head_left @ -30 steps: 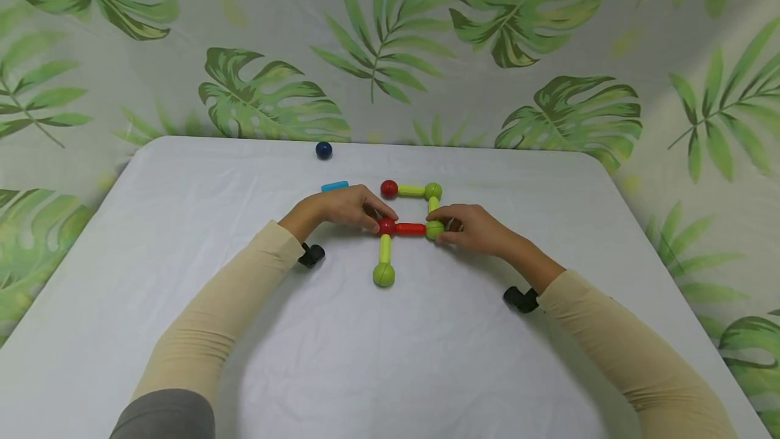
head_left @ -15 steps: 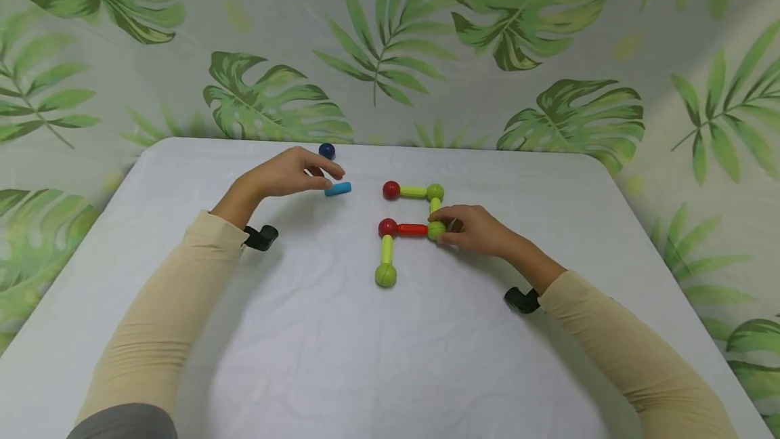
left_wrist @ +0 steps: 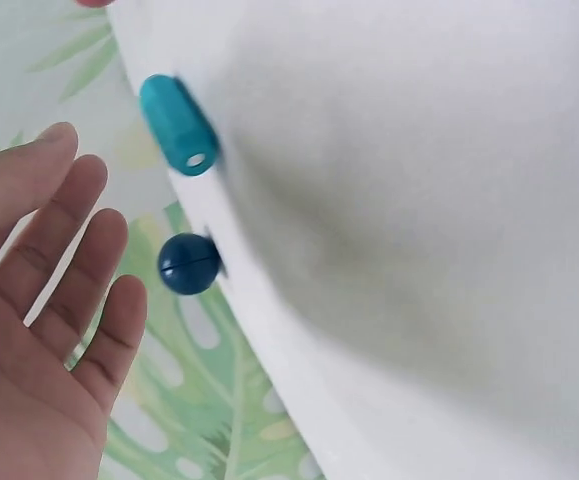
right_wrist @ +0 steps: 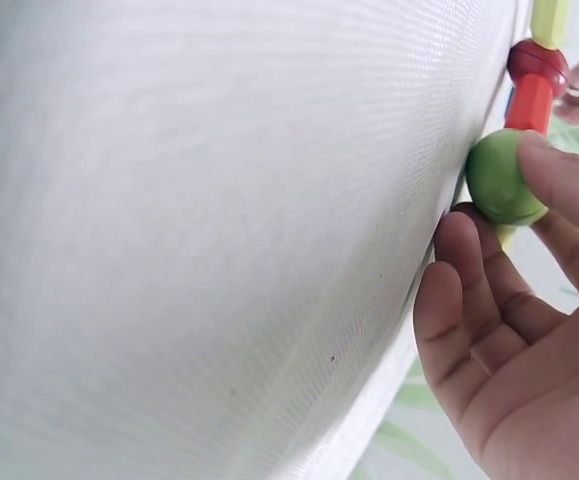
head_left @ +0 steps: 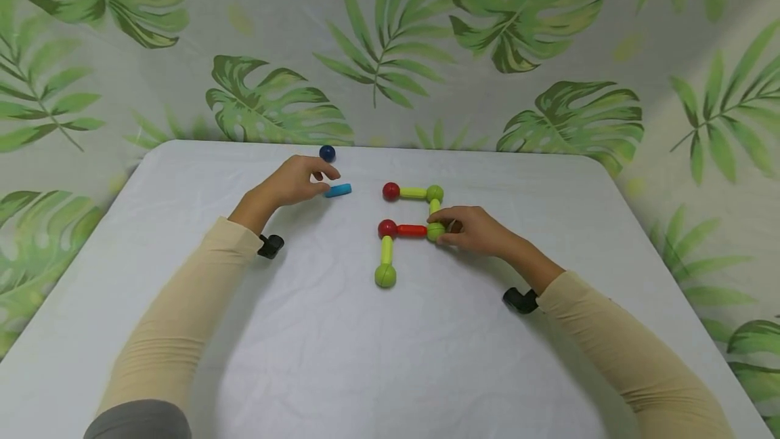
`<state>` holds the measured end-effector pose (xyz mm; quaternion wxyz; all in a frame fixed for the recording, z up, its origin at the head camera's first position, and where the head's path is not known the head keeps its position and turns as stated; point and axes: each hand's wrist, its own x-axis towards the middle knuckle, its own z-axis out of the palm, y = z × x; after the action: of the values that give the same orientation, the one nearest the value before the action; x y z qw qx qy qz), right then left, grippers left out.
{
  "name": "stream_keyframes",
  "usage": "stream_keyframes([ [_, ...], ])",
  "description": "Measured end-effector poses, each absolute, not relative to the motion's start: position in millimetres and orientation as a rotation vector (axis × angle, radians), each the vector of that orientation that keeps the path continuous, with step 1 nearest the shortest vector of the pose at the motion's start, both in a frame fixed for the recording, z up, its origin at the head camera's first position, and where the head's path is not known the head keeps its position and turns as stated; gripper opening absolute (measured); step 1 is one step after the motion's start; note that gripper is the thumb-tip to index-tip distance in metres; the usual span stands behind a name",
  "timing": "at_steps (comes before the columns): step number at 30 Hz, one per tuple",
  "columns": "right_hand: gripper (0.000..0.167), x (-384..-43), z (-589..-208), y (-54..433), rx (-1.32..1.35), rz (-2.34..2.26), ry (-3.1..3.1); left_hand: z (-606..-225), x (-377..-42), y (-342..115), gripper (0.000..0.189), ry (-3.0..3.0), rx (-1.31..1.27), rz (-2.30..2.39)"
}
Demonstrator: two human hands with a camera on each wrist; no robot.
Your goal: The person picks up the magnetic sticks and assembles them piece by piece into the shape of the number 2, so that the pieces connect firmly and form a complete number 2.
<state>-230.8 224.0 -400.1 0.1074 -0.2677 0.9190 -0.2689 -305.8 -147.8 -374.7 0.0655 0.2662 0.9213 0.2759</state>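
My right hand [head_left: 478, 230] pinches a green ball [right_wrist: 502, 178] at the corner of a chain of toy balls and rods. A red rod [head_left: 412, 230] joins that ball to a red ball [head_left: 387, 228]. From there a yellow-green rod [head_left: 386, 251] leads to another green ball [head_left: 385, 276]. Behind the right fingers, a rod runs back to a green ball [head_left: 435, 193], then a rod [head_left: 414, 192] and a red ball [head_left: 391, 191]. My left hand [head_left: 294, 180], fingers loosely bent and apart, hovers beside a blue rod [left_wrist: 179, 124], holding nothing.
A dark blue ball [head_left: 327, 153] sits at the table's far edge, just behind the left hand. The white-covered table [head_left: 463, 358] meets a leaf-patterned cloth [head_left: 390, 39] at the back. Black wrist cameras stick out below both wrists.
My left hand has left the front red ball and moved left and back to the blue rod. The right hand stays at the green corner ball; the chain looks unchanged.
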Motion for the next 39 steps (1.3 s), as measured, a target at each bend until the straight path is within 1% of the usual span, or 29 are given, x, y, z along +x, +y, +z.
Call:
stream_keyframes([
  [7,0.041,-231.1,-400.5,223.9,-0.766,-0.791,2.704,-388.1,-320.4,-140.8,0.033,2.778,0.776,0.723],
  [19,0.041,-232.0,-400.5,223.4,-0.761,-0.79,2.704,-388.4,-332.5,-134.4,0.034,2.67,0.733,0.688],
  [33,0.042,-230.9,-400.9,225.9,-0.743,-0.786,2.701,-386.8,-329.3,-128.2,0.029,2.636,0.695,0.636],
  [36,0.041,-230.9,-400.5,225.7,-0.753,-0.789,2.696,-387.1,-327.3,-127.7,0.026,2.641,0.709,0.611],
  [39,0.041,-230.5,-399.6,225.1,-0.753,-0.784,2.696,-386.2,-325.8,-126.1,0.027,2.634,0.733,0.577],
])
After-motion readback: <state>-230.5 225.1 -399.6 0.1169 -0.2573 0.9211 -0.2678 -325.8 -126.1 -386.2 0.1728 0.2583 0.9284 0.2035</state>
